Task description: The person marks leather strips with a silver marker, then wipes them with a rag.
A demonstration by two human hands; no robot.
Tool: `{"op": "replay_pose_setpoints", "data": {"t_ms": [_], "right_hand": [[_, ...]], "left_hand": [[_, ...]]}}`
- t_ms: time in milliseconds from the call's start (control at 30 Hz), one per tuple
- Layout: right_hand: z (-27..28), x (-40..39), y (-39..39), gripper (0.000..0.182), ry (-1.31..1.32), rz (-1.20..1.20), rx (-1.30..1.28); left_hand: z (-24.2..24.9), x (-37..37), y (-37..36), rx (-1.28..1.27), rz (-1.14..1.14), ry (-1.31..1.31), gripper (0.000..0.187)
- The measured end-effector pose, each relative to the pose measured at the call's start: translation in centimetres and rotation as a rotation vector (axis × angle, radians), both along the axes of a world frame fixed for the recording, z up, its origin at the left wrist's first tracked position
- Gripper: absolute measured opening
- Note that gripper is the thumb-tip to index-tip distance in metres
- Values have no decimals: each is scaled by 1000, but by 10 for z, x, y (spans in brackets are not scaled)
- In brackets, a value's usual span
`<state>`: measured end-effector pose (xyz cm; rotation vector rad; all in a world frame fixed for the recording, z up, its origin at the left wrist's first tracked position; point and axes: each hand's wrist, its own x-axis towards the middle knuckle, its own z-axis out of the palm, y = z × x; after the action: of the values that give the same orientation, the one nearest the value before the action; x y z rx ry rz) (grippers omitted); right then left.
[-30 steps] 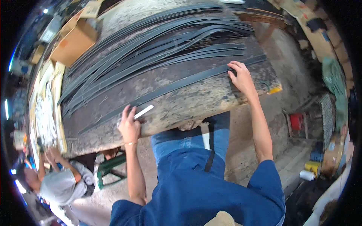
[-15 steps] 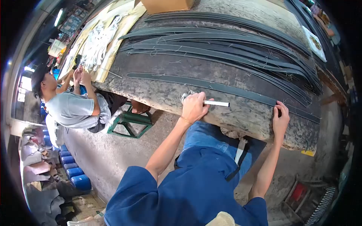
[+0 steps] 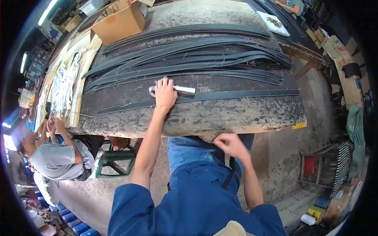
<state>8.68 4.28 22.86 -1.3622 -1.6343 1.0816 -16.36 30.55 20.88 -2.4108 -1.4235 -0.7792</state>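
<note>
My left hand is closed around a white tube-shaped tool, its grey rounded end showing on the other side. It rests over a long dark grey strap, which lies along the near part of the worktable. My right hand is off the tabletop, in front of the table's near edge and above my lap. Its fingers are curled in, and I cannot tell what they hold. Beyond my left hand lies a bundle of dark straps with loose thread ends.
A cardboard box stands at the far left of the table. White cords lie in front of a person in grey, seated at left. A green stool is beside them. A white bag sits far right.
My right hand has left the strap's right end and come back to the table's front edge. My left hand has moved farther onto the table with the tube. The view has shifted right.
</note>
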Motion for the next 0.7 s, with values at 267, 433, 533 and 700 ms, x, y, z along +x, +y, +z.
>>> {"op": "replay_pose_setpoints", "data": {"t_ms": [267,433,533,700], "right_hand": [[-201,-16,40,33,-508,598,-430],[-133,-36,41,50,-784,995,-628],[-142,-60,16,48,-752,1003,-521],[-159,-51,-17,60,-262,1015,-513]], "left_hand": [[0,-3,-30,42,12,-118,25],[1,2,-28,-3,14,-122,23],[-4,3,-27,-8,33,-110,21],[-4,7,-27,-28,69,-74,23]]}}
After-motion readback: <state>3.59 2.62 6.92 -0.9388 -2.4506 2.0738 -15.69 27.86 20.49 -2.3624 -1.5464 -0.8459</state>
